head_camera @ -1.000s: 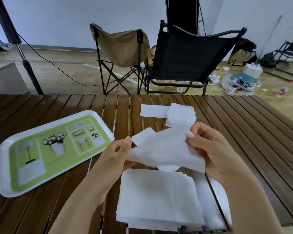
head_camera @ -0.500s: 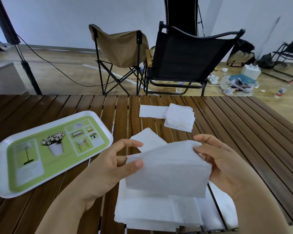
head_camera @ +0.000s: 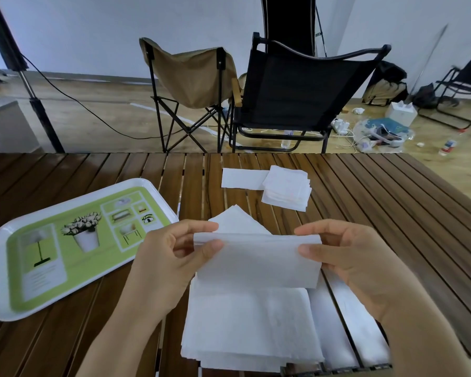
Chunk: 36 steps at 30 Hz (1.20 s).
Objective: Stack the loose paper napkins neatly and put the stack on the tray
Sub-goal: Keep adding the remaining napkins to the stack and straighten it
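While a single folded napkin (head_camera: 256, 261) is being pinched at its upper corners between the thumb and fingers of the left hand (head_camera: 172, 259) and the right hand (head_camera: 348, 263), it is being held just above the near pile of napkins (head_camera: 250, 325), and a skewed landing is being risked if one corner is let go early, since such thin, limp tissue is likely being caught by any draught. White, soft sheets are being shown fanned unevenly in that pile, a smaller pile (head_camera: 286, 189) is lying farther back, and the tray (head_camera: 0, 270), at the left, is being left without napkins.
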{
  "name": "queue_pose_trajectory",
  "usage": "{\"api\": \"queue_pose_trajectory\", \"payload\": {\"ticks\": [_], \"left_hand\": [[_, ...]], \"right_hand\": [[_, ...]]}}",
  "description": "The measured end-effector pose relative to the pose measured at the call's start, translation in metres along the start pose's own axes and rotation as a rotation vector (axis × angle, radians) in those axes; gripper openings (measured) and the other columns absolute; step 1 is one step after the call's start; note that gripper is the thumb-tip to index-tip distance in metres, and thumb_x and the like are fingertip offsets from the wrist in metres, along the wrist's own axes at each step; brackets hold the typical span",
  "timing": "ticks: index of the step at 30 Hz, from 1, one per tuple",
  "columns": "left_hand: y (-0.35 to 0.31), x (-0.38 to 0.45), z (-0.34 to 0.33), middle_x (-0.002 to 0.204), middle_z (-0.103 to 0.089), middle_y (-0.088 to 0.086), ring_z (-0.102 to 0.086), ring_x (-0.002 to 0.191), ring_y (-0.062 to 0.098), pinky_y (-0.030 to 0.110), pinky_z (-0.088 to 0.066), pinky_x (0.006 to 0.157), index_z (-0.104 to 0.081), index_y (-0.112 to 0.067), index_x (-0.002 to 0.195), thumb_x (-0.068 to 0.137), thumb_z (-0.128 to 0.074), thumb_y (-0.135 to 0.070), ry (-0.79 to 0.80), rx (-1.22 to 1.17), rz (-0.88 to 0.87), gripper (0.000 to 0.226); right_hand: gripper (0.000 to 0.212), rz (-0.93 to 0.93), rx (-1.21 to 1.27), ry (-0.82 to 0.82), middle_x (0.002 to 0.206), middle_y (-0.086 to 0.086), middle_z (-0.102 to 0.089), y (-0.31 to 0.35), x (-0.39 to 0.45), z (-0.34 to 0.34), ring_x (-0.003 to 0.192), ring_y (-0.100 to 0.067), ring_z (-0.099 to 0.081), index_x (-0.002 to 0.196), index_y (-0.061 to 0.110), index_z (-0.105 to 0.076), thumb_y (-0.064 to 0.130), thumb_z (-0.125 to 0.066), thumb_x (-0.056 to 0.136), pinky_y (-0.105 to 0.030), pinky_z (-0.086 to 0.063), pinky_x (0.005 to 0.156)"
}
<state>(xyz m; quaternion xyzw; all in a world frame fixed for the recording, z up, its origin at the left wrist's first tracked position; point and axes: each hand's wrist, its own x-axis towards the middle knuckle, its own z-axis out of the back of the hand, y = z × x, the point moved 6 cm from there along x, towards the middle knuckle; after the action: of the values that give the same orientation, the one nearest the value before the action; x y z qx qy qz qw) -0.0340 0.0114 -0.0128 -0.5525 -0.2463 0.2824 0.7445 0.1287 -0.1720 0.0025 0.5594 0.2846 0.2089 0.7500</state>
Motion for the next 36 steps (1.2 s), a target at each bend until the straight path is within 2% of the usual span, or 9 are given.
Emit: {"api": "queue_pose_trajectory", "payload": {"ticks": [4, 8, 12, 17, 20, 23, 26, 30, 36], "left_hand": [[0.002, 0.002, 0.003, 0.081, -0.075, -0.011, -0.071, 0.077, 0.005, 0.023, -0.06, 0.066, -0.073, -0.033, 0.09, 0.059, -0.069, -0.046, -0.028, 0.073, -0.032, 0.034], [-0.002, 0.002, 0.004, 0.076, -0.073, -0.012, -0.069, 0.077, 0.003, 0.016, -0.057, 0.063, -0.073, -0.033, 0.083, 0.061, -0.065, -0.05, -0.043, 0.147, -0.096, 0.029], [-0.013, -0.001, 0.005, 0.073, -0.069, -0.016, -0.065, 0.077, 0.003, 0.01, -0.052, 0.059, -0.072, -0.032, 0.079, 0.065, -0.06, -0.051, -0.095, 0.2, -0.197, 0.025], [-0.026, -0.001, 0.006, 0.098, -0.055, -0.022, -0.056, 0.09, 0.001, 0.007, -0.045, 0.065, -0.065, -0.034, 0.078, 0.065, -0.054, -0.056, -0.15, 0.305, -0.264, 0.028], [-0.027, -0.002, 0.006, 0.094, -0.064, -0.021, -0.063, 0.085, 0.006, 0.01, -0.052, 0.064, -0.065, -0.032, 0.082, 0.069, -0.055, -0.058, -0.077, 0.239, -0.264, 0.031], [-0.027, -0.005, 0.001, 0.072, -0.072, -0.01, -0.069, 0.069, 0.01, 0.02, -0.054, 0.055, -0.064, -0.028, 0.084, 0.073, -0.058, -0.059, 0.01, 0.159, -0.206, 0.034], [-0.017, -0.005, -0.005, 0.069, -0.074, -0.011, -0.069, 0.06, 0.004, 0.014, -0.049, 0.05, -0.064, -0.024, 0.085, 0.078, -0.058, -0.045, 0.068, 0.17, -0.094, 0.022], [0.018, -0.003, -0.011, 0.076, -0.075, -0.011, -0.071, 0.067, 0.003, 0.023, -0.056, 0.064, -0.065, -0.025, 0.089, 0.087, -0.062, -0.035, 0.196, 0.274, 0.093, 0.011], [0.062, -0.001, -0.023, 0.089, -0.073, -0.006, -0.071, 0.08, 0.009, 0.019, -0.058, 0.064, -0.062, -0.021, 0.096, 0.088, -0.064, -0.034, 0.37, 0.383, 0.303, 0.016]], "right_hand": [[0.016, 0.047, -0.048, -0.072, 0.082, -0.006, -0.075, 0.005, -0.002, 0.003, 0.084, -0.027, -0.07, 0.087, 0.017, -0.074, 0.004, -0.073, 0.077, -0.039, -0.056, 0.081], [0.012, 0.14, -0.101, -0.147, 0.072, -0.002, -0.074, 0.014, -0.005, 0.007, 0.072, -0.016, -0.069, 0.078, 0.018, -0.074, 0.006, -0.073, 0.078, -0.026, -0.052, 0.068], [0.012, 0.239, -0.219, -0.179, 0.071, 0.001, -0.074, 0.025, -0.009, 0.008, 0.071, -0.016, -0.07, 0.074, 0.02, -0.073, 0.009, -0.074, 0.077, -0.03, -0.055, 0.067], [0.015, 0.296, -0.242, -0.229, 0.071, 0.002, -0.072, 0.036, -0.016, 0.013, 0.068, -0.013, -0.066, 0.066, 0.021, -0.073, 0.009, -0.076, 0.074, -0.028, -0.053, 0.067], [0.015, 0.273, -0.251, -0.217, 0.085, 0.008, -0.066, 0.039, -0.019, 0.015, 0.07, -0.001, -0.06, 0.064, 0.022, -0.071, 0.011, -0.075, 0.075, -0.02, -0.045, 0.067], [0.013, 0.213, -0.287, -0.136, 0.085, 0.005, -0.069, 0.034, -0.021, 0.014, 0.064, -0.002, -0.058, 0.069, 0.019, -0.069, 0.013, -0.07, 0.081, -0.018, -0.04, 0.061], [0.011, 0.084, -0.287, 0.007, 0.07, -0.011, -0.068, 0.017, -0.017, 0.007, 0.061, -0.018, -0.054, 0.073, 0.013, -0.066, 0.011, -0.067, 0.084, -0.03, -0.042, 0.061], [0.007, -0.154, -0.328, 0.157, 0.066, -0.009, -0.07, -0.023, -0.006, -0.006, 0.058, -0.015, -0.065, 0.078, 0.005, -0.064, 0.002, -0.068, 0.083, -0.024, -0.052, 0.056], [0.006, -0.302, -0.529, 0.209, 0.077, -0.013, -0.068, -0.062, 0.014, -0.017, 0.063, -0.021, -0.063, 0.081, 0.01, -0.063, 0.007, -0.068, 0.083, -0.027, -0.054, 0.061]]}}
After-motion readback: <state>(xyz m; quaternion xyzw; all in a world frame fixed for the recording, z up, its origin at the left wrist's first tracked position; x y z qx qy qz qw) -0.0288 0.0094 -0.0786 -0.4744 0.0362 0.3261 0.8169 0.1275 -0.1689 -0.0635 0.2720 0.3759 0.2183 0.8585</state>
